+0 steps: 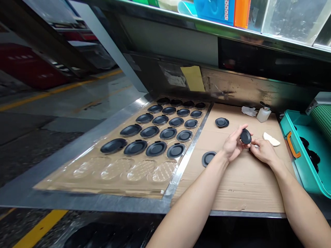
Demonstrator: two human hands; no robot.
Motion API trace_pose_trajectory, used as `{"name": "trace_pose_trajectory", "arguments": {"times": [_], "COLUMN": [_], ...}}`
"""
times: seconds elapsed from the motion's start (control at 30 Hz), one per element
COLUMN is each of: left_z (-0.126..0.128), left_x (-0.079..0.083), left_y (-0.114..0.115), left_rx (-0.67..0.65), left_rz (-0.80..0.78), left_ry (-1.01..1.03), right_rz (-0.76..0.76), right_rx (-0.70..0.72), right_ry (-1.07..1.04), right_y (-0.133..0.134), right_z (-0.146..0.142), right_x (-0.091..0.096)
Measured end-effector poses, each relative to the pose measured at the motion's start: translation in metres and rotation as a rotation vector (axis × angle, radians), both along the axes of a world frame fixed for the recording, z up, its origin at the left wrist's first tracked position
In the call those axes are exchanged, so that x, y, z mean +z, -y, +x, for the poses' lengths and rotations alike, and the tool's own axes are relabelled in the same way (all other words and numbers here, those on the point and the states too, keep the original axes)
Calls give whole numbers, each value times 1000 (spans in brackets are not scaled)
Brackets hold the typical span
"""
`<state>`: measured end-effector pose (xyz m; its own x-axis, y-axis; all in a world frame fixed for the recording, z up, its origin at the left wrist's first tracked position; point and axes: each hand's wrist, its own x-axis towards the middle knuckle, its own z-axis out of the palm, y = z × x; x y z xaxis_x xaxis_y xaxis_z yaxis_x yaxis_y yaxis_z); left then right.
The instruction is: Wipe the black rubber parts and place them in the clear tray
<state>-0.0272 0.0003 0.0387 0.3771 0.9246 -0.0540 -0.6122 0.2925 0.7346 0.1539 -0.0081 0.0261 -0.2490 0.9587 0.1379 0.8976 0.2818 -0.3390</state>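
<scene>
We hold a black disc (245,136) just above the cardboard (240,186), tipped up on its edge. Our left hand (232,144) grasps it, with thumb and fingers closed on the rim at nine o'clock. Our right hand (263,151) meets the disc at four o'clock, its fingertips drawn together right at the rim. Whether they pinch the rim itself or some small pale thing, we cannot tell.

We judge the disc to be light and thin, a moulded piece with a raised rim and a shallow dished middle. It looks smooth, so it may slip from a loose pinch, and it may flex a little if squeezed across the middle. The rim is the place to take it, with thumb and finger on opposite edges. The flat centre offers little purchase.

From our hands, a clear tray (85,172) lies at nine o'clock with rows of like discs seated in its farther pockets. A near disc (208,157) lies flat at eight o'clock and a far disc (221,122) at eleven. A bottle (263,113) stands at one o'clock with a rag (248,111) beside it. A pale wedge (271,139) lies just past our right hand. A teal bin (302,132) sits at three o'clock.
</scene>
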Motion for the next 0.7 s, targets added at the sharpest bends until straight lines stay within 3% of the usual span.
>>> {"name": "trace_pose_trajectory", "arguments": {"times": [0.13, 0.23, 0.7], "left_z": [12, 16, 12], "left_x": [-7, -6, -6], "left_y": [13, 23, 24], "left_rx": [348, 466, 448], "left_rz": [380, 555, 607], "left_ry": [-447, -673, -868], "right_rz": [12, 2, 10], "right_rx": [18, 21, 25], "right_ry": [-11, 2, 1], "right_y": [-1, 0, 0], "right_z": [1, 2, 2], "right_x": [-1, 1, 0]}}
